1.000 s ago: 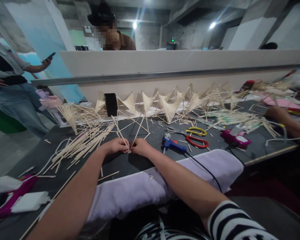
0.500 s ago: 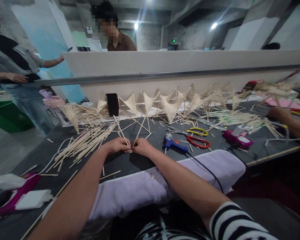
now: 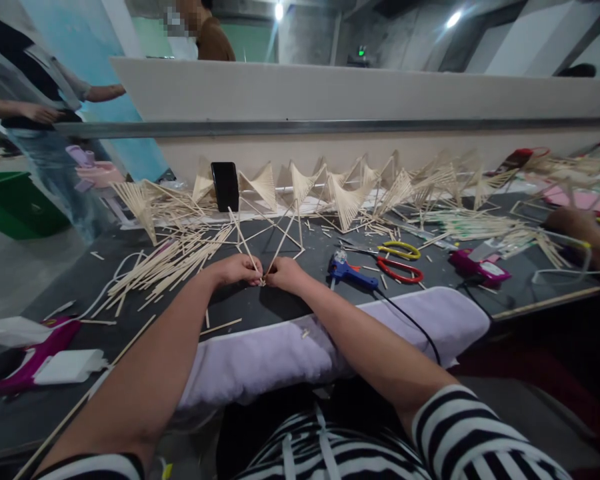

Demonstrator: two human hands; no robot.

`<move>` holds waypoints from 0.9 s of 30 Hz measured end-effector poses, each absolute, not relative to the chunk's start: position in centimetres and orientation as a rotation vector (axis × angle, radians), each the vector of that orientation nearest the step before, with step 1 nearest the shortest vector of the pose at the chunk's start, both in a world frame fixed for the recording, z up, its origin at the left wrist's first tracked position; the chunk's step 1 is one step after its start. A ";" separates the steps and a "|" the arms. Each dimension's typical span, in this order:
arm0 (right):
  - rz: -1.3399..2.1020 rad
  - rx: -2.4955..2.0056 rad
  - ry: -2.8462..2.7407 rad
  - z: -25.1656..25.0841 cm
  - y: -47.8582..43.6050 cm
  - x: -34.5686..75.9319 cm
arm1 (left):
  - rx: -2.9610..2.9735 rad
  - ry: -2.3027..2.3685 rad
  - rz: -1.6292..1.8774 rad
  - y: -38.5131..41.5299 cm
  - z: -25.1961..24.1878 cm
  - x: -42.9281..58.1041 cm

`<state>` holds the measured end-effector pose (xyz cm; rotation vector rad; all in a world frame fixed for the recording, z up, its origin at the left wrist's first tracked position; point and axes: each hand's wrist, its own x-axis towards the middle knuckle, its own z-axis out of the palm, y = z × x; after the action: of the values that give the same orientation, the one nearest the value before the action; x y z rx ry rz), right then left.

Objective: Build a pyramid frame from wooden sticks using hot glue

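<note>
Left hand [image 3: 236, 269] and right hand [image 3: 284, 273] meet fingertip to fingertip, each pinched shut on the stick frame [image 3: 265, 247], its joint low on the dark tabletop [image 3: 260, 313]; blue glue gun [image 3: 347, 272] lies just right.

Two thin sticks [image 3: 275, 248] are pinched together at their base by the left hand [image 3: 234, 270] and right hand [image 3: 286, 273] on a dark table [image 3: 260, 310]; a blue glue gun [image 3: 347, 270] is seen nearby.

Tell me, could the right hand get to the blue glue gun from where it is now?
Probably yes: the blue glue gun lies on bare tabletop just beside the right hand, nothing between, though that hand is pinching the stick joint.
</note>
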<state>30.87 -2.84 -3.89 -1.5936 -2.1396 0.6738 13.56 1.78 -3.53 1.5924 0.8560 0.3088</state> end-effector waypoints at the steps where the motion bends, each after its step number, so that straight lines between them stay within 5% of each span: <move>1: 0.673 -1.595 -2.143 -3.9 -2.8 30.9 | 1.591 0.853 0.310 1.8 -3.6 13.5; 27: 0.719 -1.535 -2.118 -4.0 -2.9 31.9 | 1.600 0.829 0.320 1.8 -3.8 13.3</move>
<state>31.90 -2.94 -4.03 -1.5352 -2.1177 0.7187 13.25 1.78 -3.82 1.5999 0.8291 0.3196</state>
